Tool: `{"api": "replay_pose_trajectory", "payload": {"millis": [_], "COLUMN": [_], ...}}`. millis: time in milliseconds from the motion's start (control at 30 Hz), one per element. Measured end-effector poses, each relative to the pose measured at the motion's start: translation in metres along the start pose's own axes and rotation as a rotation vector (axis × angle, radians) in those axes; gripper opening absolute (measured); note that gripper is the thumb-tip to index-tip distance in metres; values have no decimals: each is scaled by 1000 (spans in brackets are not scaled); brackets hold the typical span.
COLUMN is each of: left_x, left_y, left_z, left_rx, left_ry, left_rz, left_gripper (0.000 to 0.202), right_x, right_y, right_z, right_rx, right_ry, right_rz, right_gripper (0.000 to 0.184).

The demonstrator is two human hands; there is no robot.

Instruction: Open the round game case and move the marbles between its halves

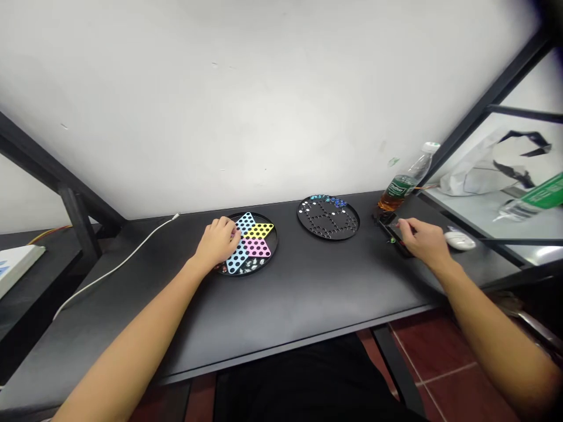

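My left hand (219, 240) is over the left part of a round black Chinese checkers board (275, 246), fingers curled; whatever they hold, if anything, is hidden. The board bears a star (253, 243) in blue, yellow and pink with dark holes. Clear and reddish marbles (251, 266) lie along its near rim. At the right, my right hand (423, 239) has thumb and fingers pressed together above a dark phone-like object (393, 228). What the fingertips pinch is too small to make out. A small green and dark marble-like thing (391, 240) lies beside the phone-like object.
A second round black board (328, 225) holds white and blue marbles. Behind my right hand, a tilted-looking bottle (402, 184) holds brown liquid. A white mouse-shaped object (460, 240) lies to its right. A white cable (118, 264) crosses the desk (281, 316). Black frame bars flank both sides.
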State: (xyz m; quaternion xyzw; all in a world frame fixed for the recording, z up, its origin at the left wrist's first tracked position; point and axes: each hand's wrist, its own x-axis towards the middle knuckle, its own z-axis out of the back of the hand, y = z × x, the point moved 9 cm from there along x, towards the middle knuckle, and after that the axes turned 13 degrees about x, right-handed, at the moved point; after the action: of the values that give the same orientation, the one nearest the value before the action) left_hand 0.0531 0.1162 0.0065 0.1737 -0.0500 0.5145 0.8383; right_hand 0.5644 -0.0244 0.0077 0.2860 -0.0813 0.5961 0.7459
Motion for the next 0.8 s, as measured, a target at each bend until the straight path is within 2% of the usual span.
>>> {"api": "replay_pose_trajectory", "payload": {"millis": [100,233,433,700,800], "left_x": [0,0,0,-1,-1], "left_y": [0,1,1,0,0], "left_z": [0,0,-2,2,3], "left_rx": [-9,-12,-21,-27,-46], "left_ry": [-3,-7,-3,-1,-1], "left_rz": [-3,-3,-3,5,9], "left_gripper": [26,26,25,27,24], "right_x": [-1,2,17,36,45], "right_y": [-6,2,0,2,18], "right_z": [-17,-40,-50,-61,-58], "right_rx": [-206,-300,-340,-288,-61], "right_ry": [153,361,613,700,626], "right_rz": [13,90,91,102,105], "right_gripper": [37,36,39,32,26]}}
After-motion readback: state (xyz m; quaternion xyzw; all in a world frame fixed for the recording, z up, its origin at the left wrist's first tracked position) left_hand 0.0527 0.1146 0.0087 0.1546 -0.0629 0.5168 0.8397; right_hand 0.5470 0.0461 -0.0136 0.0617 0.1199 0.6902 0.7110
